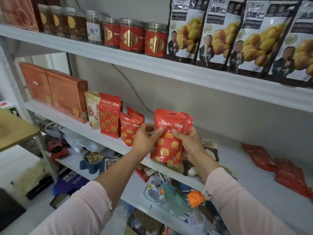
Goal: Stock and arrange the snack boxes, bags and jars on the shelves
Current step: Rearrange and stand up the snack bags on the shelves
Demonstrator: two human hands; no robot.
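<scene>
I hold a red snack bag [170, 131] with yellow dots upright over the front edge of the middle shelf [108, 141]; a second like bag seems to sit behind it. My left hand [146, 138] pinches its left edge and my right hand [188, 143] grips its right side. Left of it stand a smaller red bag [129, 129], a taller red bag [109, 114], a beige bag [92, 106] and two orange boxes [66, 94]. Flat red bags [277, 165] lie at the shelf's right.
The top shelf [118, 56] carries red-labelled jars [132, 35], dark jars [67, 22] and a row of white chestnut bags [237, 33]. Below, a lower shelf holds a bowl of nuts [94, 157] and a clear tub of small packets [160, 189]. A tan table corner [15, 131] juts in at left.
</scene>
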